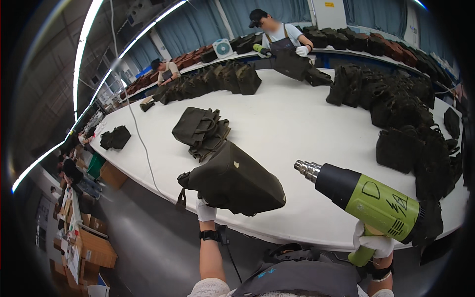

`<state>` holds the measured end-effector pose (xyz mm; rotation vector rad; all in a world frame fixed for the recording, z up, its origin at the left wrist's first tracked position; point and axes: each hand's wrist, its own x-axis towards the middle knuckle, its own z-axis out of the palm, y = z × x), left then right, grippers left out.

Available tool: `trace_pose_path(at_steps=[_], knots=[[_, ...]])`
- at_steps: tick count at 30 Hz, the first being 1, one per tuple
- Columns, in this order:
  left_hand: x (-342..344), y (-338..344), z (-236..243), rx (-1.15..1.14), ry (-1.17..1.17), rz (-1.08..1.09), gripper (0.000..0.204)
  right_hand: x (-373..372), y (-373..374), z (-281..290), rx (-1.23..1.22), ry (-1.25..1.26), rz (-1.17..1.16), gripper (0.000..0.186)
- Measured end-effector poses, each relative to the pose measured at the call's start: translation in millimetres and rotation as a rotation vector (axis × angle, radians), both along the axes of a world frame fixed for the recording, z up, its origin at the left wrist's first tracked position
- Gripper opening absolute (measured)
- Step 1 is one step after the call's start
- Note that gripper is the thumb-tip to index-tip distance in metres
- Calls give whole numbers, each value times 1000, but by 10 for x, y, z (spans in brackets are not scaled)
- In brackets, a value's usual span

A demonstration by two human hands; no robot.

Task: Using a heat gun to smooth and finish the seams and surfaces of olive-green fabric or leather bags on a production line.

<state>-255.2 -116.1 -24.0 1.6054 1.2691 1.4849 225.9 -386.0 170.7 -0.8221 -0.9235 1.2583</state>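
A white worktop [297,123] spreads before blue curtains [373,20], rows of dark bags [247,79] along its far and right edges. Above its near edge, one large bag [237,183] rests over the left hand [206,211], hiding its fingers; their grip I cannot tell. The right hand [377,243] has fingers wrapped round a green-and-black heat gun [378,205], nozzle apart from that bag.
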Motion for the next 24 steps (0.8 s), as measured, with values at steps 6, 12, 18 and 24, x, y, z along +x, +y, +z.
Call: trace_pose_path(at_steps=[6, 12, 18, 24], knots=[[341, 254, 115, -211, -1162, -373, 38, 8, 92, -467, -49, 101, 41, 47], [271, 203, -127, -197, -1187, -524, 40, -414, 479, -5, 76, -362, 11, 31], [583, 132, -289, -148, -1212, -352, 33, -495, 515, 489, -40, -649, 158, 21], [651, 95, -258, -169, -986, -78, 29, -249, 89, 23, -168, -411, 42, 20]])
